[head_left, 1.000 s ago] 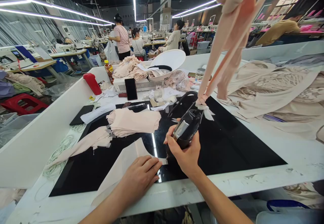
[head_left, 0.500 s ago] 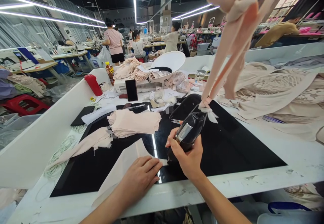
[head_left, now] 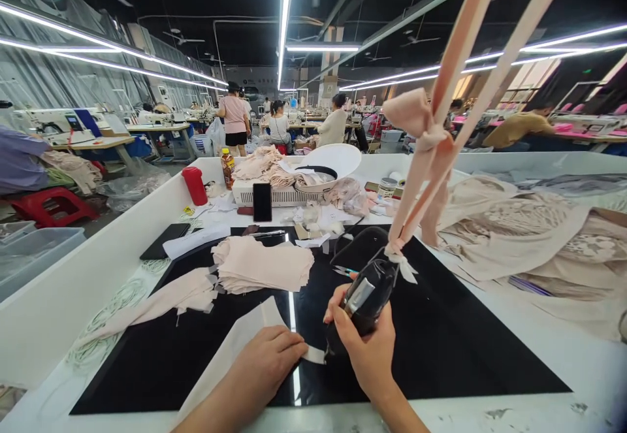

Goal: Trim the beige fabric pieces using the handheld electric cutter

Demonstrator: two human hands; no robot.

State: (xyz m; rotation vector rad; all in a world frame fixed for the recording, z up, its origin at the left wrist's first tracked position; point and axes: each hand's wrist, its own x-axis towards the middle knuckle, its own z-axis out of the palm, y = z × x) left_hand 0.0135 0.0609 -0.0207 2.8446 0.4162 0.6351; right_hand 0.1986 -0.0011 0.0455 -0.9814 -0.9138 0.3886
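Observation:
My right hand (head_left: 368, 345) is wrapped around a black handheld power tool (head_left: 368, 302) with a silver plate on its side. Its lower end rests at the black board and meets a narrow end of a cream fabric piece (head_left: 240, 338). Lying flat on that piece, fingers stretched, is my left hand (head_left: 272, 361); part of the fabric is hidden beneath it. Pink fabric strips (head_left: 426, 165) knotted to the tool's top run upward out of view. Just left of the tool, small snips (head_left: 344, 270) are partly hidden.
A stack of pale pink pieces (head_left: 264, 263) lies on the black board (head_left: 441, 354), with a long fabric strip (head_left: 161, 302) to its left. Behind stand a phone (head_left: 262, 202), a red cup (head_left: 194, 186) and a white hat (head_left: 337, 159). Draped fabric (head_left: 514, 237) covers the right side.
The camera has tilted up, so the table sits lower in view. My left hand has shifted slightly left from the tool, and more of the fabric's narrow end shows between them.

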